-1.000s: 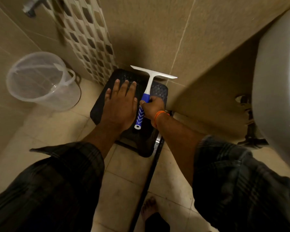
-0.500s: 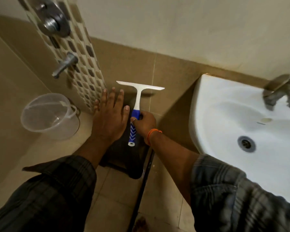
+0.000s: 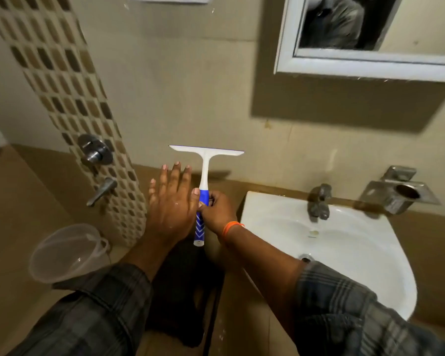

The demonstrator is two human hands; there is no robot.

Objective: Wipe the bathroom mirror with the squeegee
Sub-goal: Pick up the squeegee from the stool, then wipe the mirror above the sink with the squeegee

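Your right hand [image 3: 217, 214] grips the squeegee [image 3: 203, 186]; left hand [image 3: 171, 204] flat, released; mirror [image 3: 370, 34] unwiped, all strokes remain.

One squeegee [image 3: 206, 176], one mirror [image 3: 370, 34], one sink [image 3: 357, 253], one bucket [image 3: 67, 253], two hands [image 3: 171, 201].
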